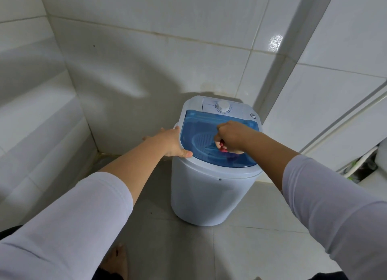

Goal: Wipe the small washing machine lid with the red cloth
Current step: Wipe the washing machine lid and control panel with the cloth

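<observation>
We see the red cloth [223, 147] bunched in our right hand [232, 136], whose grip is clamped around it, pressing down on the blue translucent lid [201, 131] of the small washing machine [209, 193]. Our left hand [170, 141] rests on the machine's left rim, fingers straight and apart. The machine stands on the tiled floor [251, 248] in a corner of tiled wall [146, 49], its white dial [223, 107] behind the lid.

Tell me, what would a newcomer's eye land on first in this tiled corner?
The small white washing machine on the floor, with its see-through blue lid, stands out against the pale tiles. The right hand sits on the lid, clutching a red cloth that barely peeks out, while the left hand rests on the machine's left rim.
</observation>
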`<state>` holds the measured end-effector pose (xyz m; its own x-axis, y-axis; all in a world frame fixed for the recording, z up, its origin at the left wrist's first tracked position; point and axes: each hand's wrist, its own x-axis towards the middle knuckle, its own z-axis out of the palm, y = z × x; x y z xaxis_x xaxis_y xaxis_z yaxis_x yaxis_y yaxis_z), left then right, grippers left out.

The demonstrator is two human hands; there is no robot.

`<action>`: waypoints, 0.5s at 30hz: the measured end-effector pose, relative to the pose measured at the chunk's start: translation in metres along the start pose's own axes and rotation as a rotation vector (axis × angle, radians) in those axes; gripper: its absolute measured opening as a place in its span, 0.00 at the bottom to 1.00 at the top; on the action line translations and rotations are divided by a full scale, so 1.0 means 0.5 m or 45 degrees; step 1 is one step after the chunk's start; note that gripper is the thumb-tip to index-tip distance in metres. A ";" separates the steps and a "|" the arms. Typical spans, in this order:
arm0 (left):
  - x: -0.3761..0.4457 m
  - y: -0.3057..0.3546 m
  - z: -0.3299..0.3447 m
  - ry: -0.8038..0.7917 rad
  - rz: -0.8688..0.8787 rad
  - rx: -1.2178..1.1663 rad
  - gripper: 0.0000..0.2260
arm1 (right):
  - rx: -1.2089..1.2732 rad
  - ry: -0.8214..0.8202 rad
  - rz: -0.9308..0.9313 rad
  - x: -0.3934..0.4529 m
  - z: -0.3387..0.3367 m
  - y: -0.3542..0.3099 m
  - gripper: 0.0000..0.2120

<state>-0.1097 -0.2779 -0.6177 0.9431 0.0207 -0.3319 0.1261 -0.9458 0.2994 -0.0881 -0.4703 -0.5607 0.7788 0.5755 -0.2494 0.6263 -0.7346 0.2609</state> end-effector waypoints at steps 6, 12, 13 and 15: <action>-0.003 0.004 -0.004 -0.005 -0.002 0.001 0.45 | 0.460 0.288 0.092 0.025 0.004 -0.039 0.08; 0.002 0.003 -0.005 -0.020 -0.004 -0.006 0.45 | 0.582 0.242 0.084 0.016 0.010 -0.018 0.09; 0.003 0.002 -0.004 -0.022 -0.009 -0.003 0.46 | 0.546 0.209 0.085 0.012 0.011 -0.012 0.08; 0.001 0.003 -0.004 -0.022 -0.016 -0.004 0.47 | 0.484 0.156 0.107 0.003 0.011 0.001 0.09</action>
<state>-0.1086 -0.2787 -0.6156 0.9359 0.0272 -0.3511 0.1390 -0.9445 0.2975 -0.0869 -0.4720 -0.5662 0.8393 0.5296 -0.1229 0.5215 -0.8481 -0.0931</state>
